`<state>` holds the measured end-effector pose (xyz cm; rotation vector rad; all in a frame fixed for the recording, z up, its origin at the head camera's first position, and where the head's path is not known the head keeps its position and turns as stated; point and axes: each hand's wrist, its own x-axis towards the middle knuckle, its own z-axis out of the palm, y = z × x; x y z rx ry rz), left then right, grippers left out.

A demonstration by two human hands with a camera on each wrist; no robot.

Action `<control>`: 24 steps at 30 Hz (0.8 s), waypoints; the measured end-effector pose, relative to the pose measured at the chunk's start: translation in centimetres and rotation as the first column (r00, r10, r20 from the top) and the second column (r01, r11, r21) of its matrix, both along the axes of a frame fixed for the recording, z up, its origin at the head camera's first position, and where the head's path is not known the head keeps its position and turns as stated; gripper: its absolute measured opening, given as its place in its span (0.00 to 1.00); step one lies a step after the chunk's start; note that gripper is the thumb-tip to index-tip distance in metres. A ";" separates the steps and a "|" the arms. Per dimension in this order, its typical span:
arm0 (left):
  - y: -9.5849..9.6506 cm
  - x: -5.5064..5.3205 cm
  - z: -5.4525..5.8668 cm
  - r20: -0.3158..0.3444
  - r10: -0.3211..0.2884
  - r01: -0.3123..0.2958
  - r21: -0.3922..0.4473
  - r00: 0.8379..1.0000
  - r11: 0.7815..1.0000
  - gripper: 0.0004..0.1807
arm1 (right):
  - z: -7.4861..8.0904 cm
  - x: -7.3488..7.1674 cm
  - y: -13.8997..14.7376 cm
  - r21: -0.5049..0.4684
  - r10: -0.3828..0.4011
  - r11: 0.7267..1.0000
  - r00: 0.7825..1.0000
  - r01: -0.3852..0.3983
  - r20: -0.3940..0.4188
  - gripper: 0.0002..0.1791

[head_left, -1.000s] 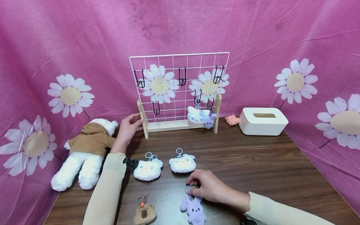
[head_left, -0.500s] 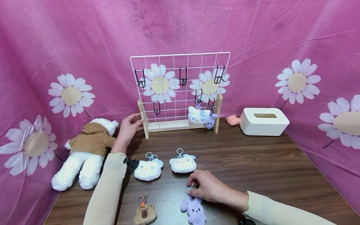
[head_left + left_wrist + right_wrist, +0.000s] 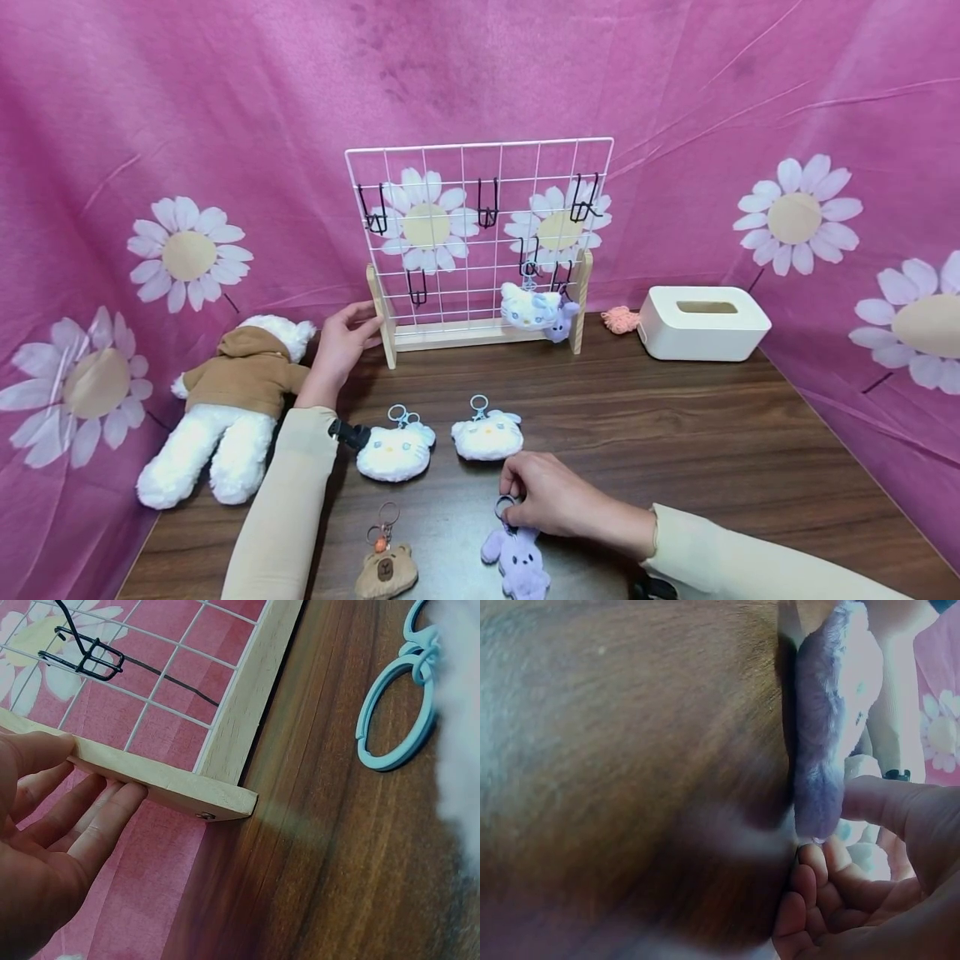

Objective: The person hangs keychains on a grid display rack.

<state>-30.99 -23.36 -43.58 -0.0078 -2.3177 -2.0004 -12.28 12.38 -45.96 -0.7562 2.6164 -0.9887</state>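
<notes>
My left hand [image 3: 347, 340] touches the left wooden post [image 3: 172, 780] of a white wire grid rack [image 3: 480, 148], its fingers fairly straight against the outer side. My right hand [image 3: 558, 498] pinches the key ring [image 3: 505, 504] of a purple plush bunny keychain [image 3: 519, 562], which lies face up on the table [image 3: 675, 433]. In the right wrist view the bunny [image 3: 829, 727] hides the ring. Two white plush cat-head keychains, the left one [image 3: 393, 457] and the right one [image 3: 487, 437], lie between my hands. A brown capybara keychain [image 3: 386, 573] is at the near edge.
Several black hooks [image 3: 487, 204] are on the grid. A white cat keychain [image 3: 528, 307] hangs at its lower right, overlapping a purple one [image 3: 562, 322]. Right of the rack are a coral bundle [image 3: 620, 320] and a white tissue box [image 3: 705, 337]. A white teddy bear [image 3: 240, 417] lies left.
My right forearm has shifted slightly left, and the bunny's key ring has turned a little in the fingers. The left hand keeps its place at the post.
</notes>
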 end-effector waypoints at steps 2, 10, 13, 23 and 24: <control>0.0 0.0 0.0 0.001 0.002 -0.002 0.000 1.000 1.000 0.26 | 0.6 0.2 -0.1 -0.001 -0.006 1.000 1.000 0.006 0.017 0.17; -0.1 -0.2 -0.1 0.000 -0.001 0.001 -0.003 1.000 1.000 0.26 | 0.5 0.4 -0.1 -0.057 -0.004 0.998 0.999 0.008 0.054 0.14; 0.0 -0.2 -0.1 0.001 0.000 0.000 -0.006 1.000 1.000 0.26 | 0.4 0.4 0.0 -0.065 -0.010 0.998 0.998 0.014 0.061 0.12; 0.0 0.0 -0.1 -0.010 -0.003 0.003 0.007 1.000 1.000 0.26 | 0.5 0.4 0.5 -0.102 0.017 0.995 0.997 -0.010 0.070 0.08; -0.1 0.0 -0.1 -0.011 -0.006 0.006 0.009 1.000 1.000 0.26 | 0.5 0.4 0.6 -0.109 0.019 0.994 0.997 -0.011 0.076 0.07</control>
